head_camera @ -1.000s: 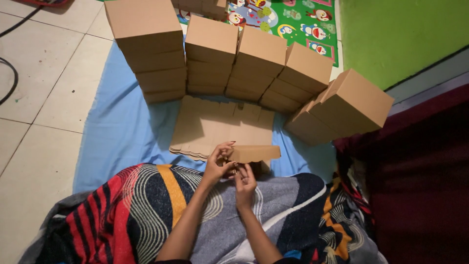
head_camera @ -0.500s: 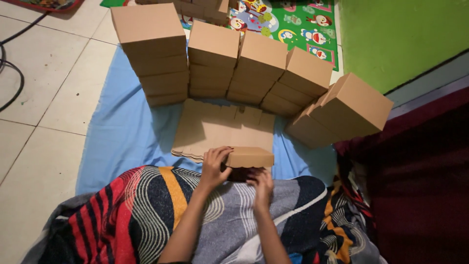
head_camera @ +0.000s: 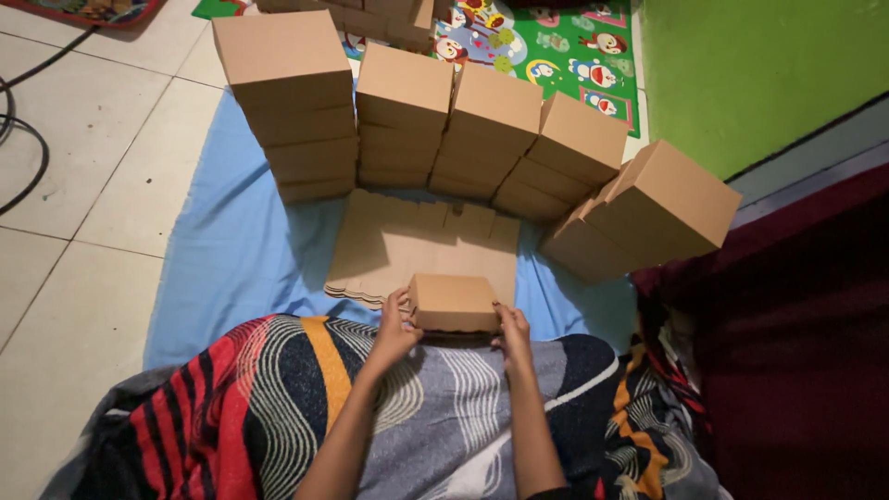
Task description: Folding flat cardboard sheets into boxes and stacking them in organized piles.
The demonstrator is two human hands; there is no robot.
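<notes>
A small brown cardboard box [head_camera: 454,301], folded into shape, rests at the edge of my lap. My left hand [head_camera: 396,326] grips its left side and my right hand [head_camera: 512,330] presses its right side. Just beyond the box lies a pile of flat unfolded cardboard sheets [head_camera: 407,243] on a blue cloth [head_camera: 236,250]. My legs are covered by a striped blanket [head_camera: 278,407] in red, black, grey and orange.
Stacks of finished brown boxes [head_camera: 287,102] stand in an arc behind the flat sheets, with a tilted group [head_camera: 648,213] at the right. A green wall [head_camera: 759,65], a colourful play mat [head_camera: 546,46], a dark red surface [head_camera: 796,343] at right and a black cable [head_camera: 23,139] on the tiled floor surround them.
My hands have moved apart from the middle to the two sides of the box. The box now stands folded and upright between them.
</notes>
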